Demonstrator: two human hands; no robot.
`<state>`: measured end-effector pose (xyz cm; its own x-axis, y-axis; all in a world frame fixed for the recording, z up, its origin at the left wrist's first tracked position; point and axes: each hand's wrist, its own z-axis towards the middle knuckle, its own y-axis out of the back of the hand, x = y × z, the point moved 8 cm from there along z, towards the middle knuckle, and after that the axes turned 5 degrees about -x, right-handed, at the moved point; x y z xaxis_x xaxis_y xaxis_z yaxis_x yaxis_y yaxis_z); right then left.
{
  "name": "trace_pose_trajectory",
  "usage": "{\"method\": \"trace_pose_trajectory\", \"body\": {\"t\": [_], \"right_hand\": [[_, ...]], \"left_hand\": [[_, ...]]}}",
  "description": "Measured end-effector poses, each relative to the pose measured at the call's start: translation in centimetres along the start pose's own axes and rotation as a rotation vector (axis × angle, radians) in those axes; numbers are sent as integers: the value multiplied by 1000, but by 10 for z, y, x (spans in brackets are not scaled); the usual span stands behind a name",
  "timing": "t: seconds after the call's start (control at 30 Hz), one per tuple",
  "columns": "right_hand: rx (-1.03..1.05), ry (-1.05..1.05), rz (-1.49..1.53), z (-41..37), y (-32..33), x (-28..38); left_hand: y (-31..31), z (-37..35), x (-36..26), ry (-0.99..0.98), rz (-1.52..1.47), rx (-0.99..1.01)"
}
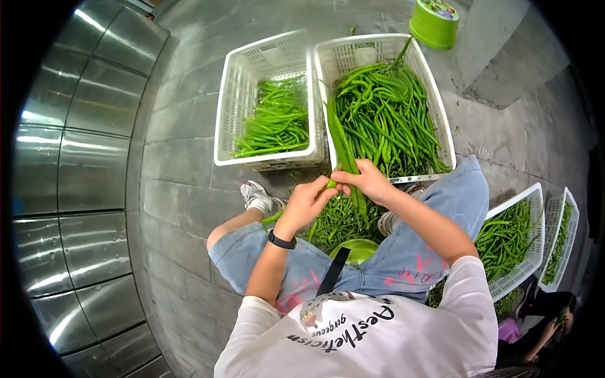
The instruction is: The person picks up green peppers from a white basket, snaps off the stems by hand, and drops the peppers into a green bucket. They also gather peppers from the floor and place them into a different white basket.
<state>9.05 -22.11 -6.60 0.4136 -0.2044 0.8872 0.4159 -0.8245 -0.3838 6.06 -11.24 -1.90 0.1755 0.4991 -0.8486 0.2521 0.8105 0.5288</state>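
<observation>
Several long green chili peppers [344, 146] are gripped in my right hand [367, 181], their ends sticking out above and below the fingers. My left hand [307, 200] is closed in a pinch at the stem end of one pepper, and its fingertips meet those of the right hand. Just beyond my hands stands a white perforated crate [446, 135] heaped with green chili peppers [387, 116]. To its left, a second white crate [220, 135] contains a smaller heap of chili peppers [275, 123]. Below my hands, small green pieces [340, 220] lie piled between my feet.
I sit on a green stool [358, 250]. Another green stool [435, 25] stands at the back right beside a grey pillar [504, 57]. More pepper crates [513, 252] are at the right, near another person's hand [549, 329]. Metal cabinets [91, 151] line the left.
</observation>
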Motion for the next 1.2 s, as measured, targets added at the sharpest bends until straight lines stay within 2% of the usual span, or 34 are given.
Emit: {"method": "trace_pose_trajectory", "body": {"t": [0.1,0.2,0.23,0.27,0.33,0.4,0.47,0.53,0.6,0.67,0.77,0.8,0.87,0.97,1.0,1.2], "right_hand": [[-4,-122,152,-5,0,-8],[39,-222,296,-7,-5,-15],[48,-221,290,-6,-6,-15],[56,-221,285,-6,-7,-16],[69,-202,-26,-6,-10,-18],[125,-301,-263,-12,-16,-31],[137,-309,-351,-18,-24,-46],[127,-294,-286,-14,-23,-67],[141,-214,-148,-9,-25,-60],[74,-162,-41,-2,-16,-47],[-102,-327,208,-2,-1,-29],[-123,-350,215,-1,5,-30],[-112,-251,185,4,11,-27],[-70,-271,83,-2,10,-19],[-99,-210,84,1,12,-22],[-165,-170,105,-1,23,-9]], "left_hand": [[-1,-3,-5,-57,-21,49],[2,-1,-15,-271,71,7],[5,0,-12,-199,82,69],[8,-2,1,-129,39,48],[37,-2,10,-60,53,-126],[74,-8,15,-50,-40,-372],[98,-18,30,30,-234,-567],[104,-24,41,67,-312,-610],[93,-23,39,111,-348,-578],[74,-16,31,48,-241,-489],[45,-11,29,154,-251,-410],[36,-10,31,162,-245,-386],[26,-7,35,163,-232,-353],[20,-6,39,174,-224,-331],[20,-6,39,191,-191,-337],[24,-6,45,287,-329,-349]]}}
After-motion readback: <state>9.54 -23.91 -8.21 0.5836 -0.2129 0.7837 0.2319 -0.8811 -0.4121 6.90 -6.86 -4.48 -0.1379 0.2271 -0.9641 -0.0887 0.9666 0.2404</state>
